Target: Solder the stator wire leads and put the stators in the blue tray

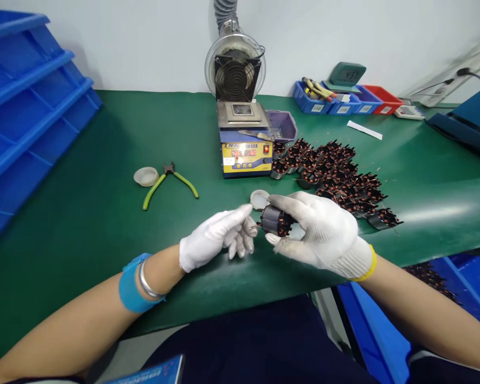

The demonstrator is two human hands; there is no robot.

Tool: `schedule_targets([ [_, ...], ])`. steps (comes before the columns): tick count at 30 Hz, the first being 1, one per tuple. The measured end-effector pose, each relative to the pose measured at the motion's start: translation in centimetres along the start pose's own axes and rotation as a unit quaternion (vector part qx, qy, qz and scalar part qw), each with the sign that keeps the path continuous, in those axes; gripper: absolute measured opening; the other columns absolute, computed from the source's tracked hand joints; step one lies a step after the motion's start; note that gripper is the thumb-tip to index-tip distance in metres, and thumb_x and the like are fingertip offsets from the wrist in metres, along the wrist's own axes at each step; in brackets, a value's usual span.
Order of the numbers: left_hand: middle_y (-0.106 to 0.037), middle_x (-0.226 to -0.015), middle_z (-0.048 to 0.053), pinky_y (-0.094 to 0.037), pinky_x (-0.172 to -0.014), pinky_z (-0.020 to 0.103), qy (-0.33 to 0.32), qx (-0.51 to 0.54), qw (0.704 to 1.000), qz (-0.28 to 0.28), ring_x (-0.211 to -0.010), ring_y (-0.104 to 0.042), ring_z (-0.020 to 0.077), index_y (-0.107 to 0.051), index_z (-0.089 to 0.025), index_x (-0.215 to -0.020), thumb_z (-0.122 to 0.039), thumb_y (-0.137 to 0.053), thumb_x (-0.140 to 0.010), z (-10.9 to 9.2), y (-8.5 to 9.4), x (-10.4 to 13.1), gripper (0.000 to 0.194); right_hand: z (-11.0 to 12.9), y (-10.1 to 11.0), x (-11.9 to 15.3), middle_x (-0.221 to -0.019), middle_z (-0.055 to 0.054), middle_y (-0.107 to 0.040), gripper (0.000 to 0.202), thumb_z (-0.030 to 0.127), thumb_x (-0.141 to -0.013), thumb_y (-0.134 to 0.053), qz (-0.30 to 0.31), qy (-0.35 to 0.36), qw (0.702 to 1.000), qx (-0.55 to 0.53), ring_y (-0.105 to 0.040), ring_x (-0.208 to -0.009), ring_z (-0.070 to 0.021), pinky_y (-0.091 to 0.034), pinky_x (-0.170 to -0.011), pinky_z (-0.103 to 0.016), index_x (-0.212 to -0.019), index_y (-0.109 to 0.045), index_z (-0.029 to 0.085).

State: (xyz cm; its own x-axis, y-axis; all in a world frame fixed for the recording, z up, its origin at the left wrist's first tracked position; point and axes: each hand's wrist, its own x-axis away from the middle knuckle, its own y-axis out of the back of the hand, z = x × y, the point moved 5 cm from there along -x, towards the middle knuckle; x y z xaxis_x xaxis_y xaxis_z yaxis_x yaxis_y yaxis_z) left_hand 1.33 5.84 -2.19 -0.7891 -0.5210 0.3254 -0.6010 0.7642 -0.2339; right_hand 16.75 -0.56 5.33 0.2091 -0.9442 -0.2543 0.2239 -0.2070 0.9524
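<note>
My right hand [320, 229], in a white knit glove with a yellow cuff, grips a black motor stator [276, 220] with copper windings, tilted on its side above the bench. Close to its left end is my left hand [224, 234], also gloved in white. Its fingers are bent in at a thin wire lead [254, 228] that sticks out of the stator; the exact grip is partly hidden. Just behind the stator lies a small round white dish [260, 199]. Many similar stators [340, 173] stand in a cluster to the right.
A blue-and-yellow solder pot [247, 154] stands under a fume duct [226, 13]. Green-handled cutters [156, 191] and a cap [146, 176] lie left. Blue trays [28, 101] rise at far left. Small bins [312, 101] line the back; blue crates [374, 325] sit below the bench edge.
</note>
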Motion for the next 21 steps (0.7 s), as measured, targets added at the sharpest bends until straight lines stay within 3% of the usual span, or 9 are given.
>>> schedule_targets([
  [2, -0.067, -0.062, 0.004, -0.045, -0.044, 0.022, -0.051, -0.087, 0.995, -0.014, -0.046, -0.058, 0.0126, -0.054, -0.019, -0.076, -0.061, -0.054, -0.092, -0.5, -0.3, 0.4, 0.045, 0.1, -0.2, 0.0, -0.101, -0.01, -0.076, 0.069, 0.056, -0.078, -0.065, 0.002, 0.006, 1.0, 0.02, -0.069, -0.077, -0.0258, -0.043, -0.06, -0.031, -0.136, -0.069, 0.02],
  [4, -0.066, -0.061, 0.002, -0.048, -0.05, 0.025, -0.154, -0.217, 0.961, -0.072, -0.048, -0.058, 0.0132, -0.052, -0.021, -0.075, -0.048, -0.051, -0.096, -1.4, -0.1, 0.9, 0.035, -0.1, -0.4, -0.1, -0.097, -0.009, -0.076, 0.068, 0.057, -0.076, -0.067, 0.026, -0.052, 0.998, 0.005, -0.069, -0.077, -0.0259, -0.04, -0.058, -0.029, -0.134, -0.071, 0.022],
  [8, -0.07, -0.066, 0.003, -0.048, -0.061, 0.03, -0.351, -0.452, 0.809, -0.135, -0.058, -0.063, 0.0169, -0.059, -0.022, -0.072, -0.032, -0.06, -0.088, -2.5, 0.8, 1.8, 0.019, -1.0, -1.0, -0.3, -0.093, -0.001, -0.077, 0.051, 0.055, -0.083, -0.064, 0.165, -0.186, 0.96, -0.13, -0.069, -0.076, -0.0203, -0.043, -0.06, -0.026, -0.124, -0.075, 0.027],
  [10, -0.075, -0.075, 0.003, -0.05, -0.065, 0.03, -0.429, -0.501, 0.734, -0.162, -0.064, -0.067, 0.0172, -0.064, -0.022, -0.078, -0.028, -0.058, -0.089, -2.6, 1.7, 1.9, 0.014, -1.7, -0.6, -1.0, -0.1, -0.001, -0.077, 0.05, 0.054, -0.084, -0.064, 0.164, -0.187, 0.962, -0.11, -0.07, -0.082, -0.0213, -0.045, -0.065, -0.027, -0.126, -0.074, 0.028],
  [11, -0.076, -0.079, 0.003, -0.051, -0.067, 0.03, -0.452, -0.501, 0.712, -0.194, -0.067, -0.068, 0.0169, -0.065, -0.022, -0.082, -0.028, -0.055, -0.091, -2.6, 2.4, 1.8, 0.015, -2.2, -0.2, -1.5, -0.106, -0.003, -0.076, 0.054, 0.054, -0.084, -0.064, 0.139, -0.173, 0.973, -0.059, -0.07, -0.087, -0.0238, -0.046, -0.068, -0.029, -0.131, -0.071, 0.028],
  [13, -0.076, -0.084, 0.004, -0.055, -0.073, 0.029, -0.432, -0.465, 0.723, -0.273, -0.075, -0.072, 0.017, -0.066, -0.02, -0.09, -0.031, -0.054, -0.094, -2.2, 4.2, 1.1, 0.017, -3.1, 0.3, -2.7, -0.118, -0.008, -0.072, 0.062, 0.052, -0.085, -0.065, 0.094, -0.121, 0.985, 0.081, -0.067, -0.098, -0.0302, -0.045, -0.073, -0.034, -0.141, -0.064, 0.027],
  [15, -0.078, -0.092, 0.006, -0.059, -0.079, 0.03, -0.352, -0.44, 0.755, -0.335, -0.083, -0.074, 0.0187, -0.068, -0.018, -0.098, -0.038, -0.056, -0.095, -1.5, 5.7, -0.1, 0.024, -3.6, -0.2, -3.8, -0.125, -0.013, -0.067, 0.064, 0.048, -0.089, -0.063, 0.1, -0.049, 0.974, 0.197, -0.064, -0.105, -0.0345, -0.043, -0.077, -0.038, -0.148, -0.057, 0.024],
  [18, -0.079, -0.106, 0.007, -0.06, -0.09, 0.034, -0.247, -0.436, 0.797, -0.337, -0.096, -0.076, 0.0227, -0.071, -0.018, -0.108, -0.046, -0.06, -0.091, -0.5, 6.5, -1.5, 0.035, -4.0, -1.9, -4.9, -0.129, -0.016, -0.064, 0.058, 0.041, -0.096, -0.055, 0.161, 0.017, 0.949, 0.27, -0.06, -0.106, -0.0349, -0.04, -0.078, -0.04, -0.152, -0.051, 0.025],
  [21, -0.079, -0.111, 0.008, -0.06, -0.095, 0.036, -0.21, -0.43, 0.816, -0.325, -0.102, -0.076, 0.0238, -0.072, -0.018, -0.112, -0.047, -0.059, -0.09, -0.1, 6.6, -1.8, 0.039, -3.9, -2.9, -5.5, -0.128, -0.017, -0.062, 0.052, 0.039, -0.101, -0.046, 0.21, 0.012, 0.935, 0.285, -0.058, -0.105, -0.0339, -0.038, -0.078, -0.039, -0.151, -0.049, 0.026],
])
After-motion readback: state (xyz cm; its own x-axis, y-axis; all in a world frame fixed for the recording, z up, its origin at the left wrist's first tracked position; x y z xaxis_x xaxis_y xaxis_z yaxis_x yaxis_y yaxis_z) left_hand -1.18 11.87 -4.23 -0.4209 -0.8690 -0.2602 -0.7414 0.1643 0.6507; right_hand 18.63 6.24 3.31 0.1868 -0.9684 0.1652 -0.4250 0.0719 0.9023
